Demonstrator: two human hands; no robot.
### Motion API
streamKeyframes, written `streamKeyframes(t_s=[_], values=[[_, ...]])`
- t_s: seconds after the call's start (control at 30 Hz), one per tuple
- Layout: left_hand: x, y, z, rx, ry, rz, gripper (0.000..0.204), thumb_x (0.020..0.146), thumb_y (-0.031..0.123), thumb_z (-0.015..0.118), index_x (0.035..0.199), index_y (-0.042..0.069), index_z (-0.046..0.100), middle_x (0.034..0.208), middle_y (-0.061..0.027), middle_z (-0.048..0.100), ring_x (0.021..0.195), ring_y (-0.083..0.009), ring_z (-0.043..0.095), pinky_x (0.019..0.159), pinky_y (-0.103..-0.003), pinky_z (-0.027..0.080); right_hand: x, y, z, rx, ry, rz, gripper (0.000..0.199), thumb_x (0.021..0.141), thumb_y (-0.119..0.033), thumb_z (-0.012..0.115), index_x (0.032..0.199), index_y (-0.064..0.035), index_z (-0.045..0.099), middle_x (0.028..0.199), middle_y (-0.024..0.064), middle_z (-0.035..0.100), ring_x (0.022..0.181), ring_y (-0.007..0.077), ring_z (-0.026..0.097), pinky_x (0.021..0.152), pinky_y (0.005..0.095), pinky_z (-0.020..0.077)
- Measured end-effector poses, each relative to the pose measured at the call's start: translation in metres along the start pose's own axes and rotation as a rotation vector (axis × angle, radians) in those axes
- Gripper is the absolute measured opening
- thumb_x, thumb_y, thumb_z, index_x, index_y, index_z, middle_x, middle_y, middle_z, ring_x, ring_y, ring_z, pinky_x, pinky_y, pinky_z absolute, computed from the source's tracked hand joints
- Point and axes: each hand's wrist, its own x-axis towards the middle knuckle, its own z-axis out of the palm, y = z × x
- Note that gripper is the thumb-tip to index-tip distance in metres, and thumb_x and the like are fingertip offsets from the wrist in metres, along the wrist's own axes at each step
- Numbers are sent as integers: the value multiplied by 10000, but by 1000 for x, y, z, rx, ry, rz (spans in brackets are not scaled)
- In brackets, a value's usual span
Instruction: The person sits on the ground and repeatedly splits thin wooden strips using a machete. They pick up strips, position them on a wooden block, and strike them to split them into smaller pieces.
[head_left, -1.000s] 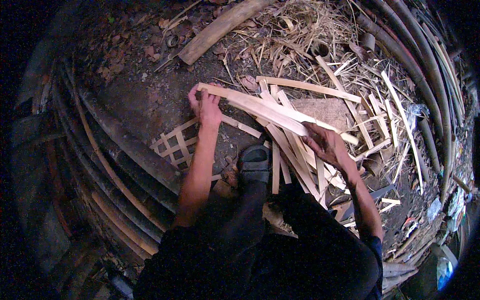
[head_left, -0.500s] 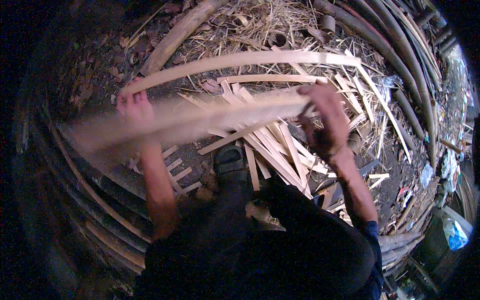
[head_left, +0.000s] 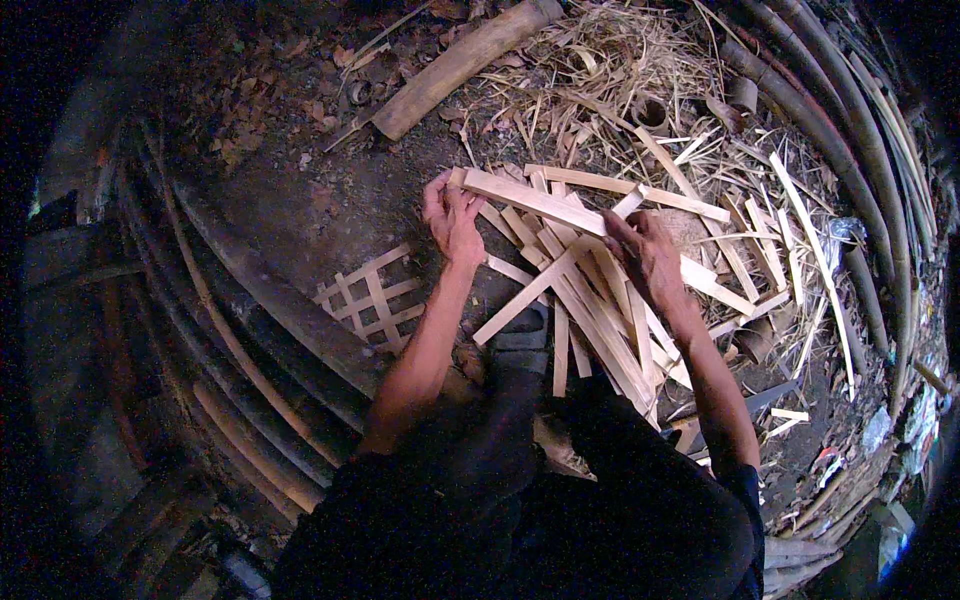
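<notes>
A long pale bamboo strip [head_left: 540, 203] slants down to the right above a loose pile of similar strips [head_left: 595, 310]. My left hand [head_left: 455, 225] is closed on its upper left end, with the fingertips round the edge. Farther along, my right hand [head_left: 650, 262] grips the same strip between thumb and fingers, and the strip runs on past it to the right. Whether a second strip lies under it in my hands, I cannot tell. A small lattice of crossed strips [head_left: 375, 300] lies on the ground left of the pile, near my left forearm.
A short thick log [head_left: 465, 68] lies at the far side, beside a heap of straw-like shavings [head_left: 635, 55]. Long bamboo poles [head_left: 850, 130] curve along the right, and more dark poles [head_left: 250, 345] along the left. A dark flat blade [head_left: 770, 395] lies right of my right forearm.
The blurred, swinging strip between my hands is now sharp and held at a slant. My hands are closer together, and my right hand has closed. The view has shifted left.
</notes>
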Motion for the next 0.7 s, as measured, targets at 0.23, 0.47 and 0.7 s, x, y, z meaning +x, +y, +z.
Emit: streamKeyframes(t_s=[0.23, 0.47, 0.7], values=[[-1, 4, 6, 76, 35, 67, 315, 933, 198, 552, 1183, 35, 450, 1093, -143, 528, 961, -246, 588, 825, -392, 544, 6, 1, 29, -73, -13, 19, 389, 858, -220, 561, 1246, -197, 562, 943, 153, 530, 878, 321, 534, 731, 423, 440], [4, 13, 6, 117, 61, 69, 237, 900, 127, 590, 1090, 25, 493, 1036, -106, 547, 898, -193, 582, 782, -362, 554, 9, -21, 20, -246, -21, 70, 419, 868, -204, 512, 1287, -227, 531, 1052, 176, 535, 1003, 313, 500, 881, 415, 381], [4, 5, -2, 109, 42, 4, 241, 894, 91, 581, 1083, 32, 445, 1086, -133, 539, 993, -232, 559, 845, -371, 520, -5, -2, 41, -43, -106, 64, 552, 853, -195, 492, 1391, -201, 370, 1034, 166, 542, 965, 317, 550, 866, 442, 398]])
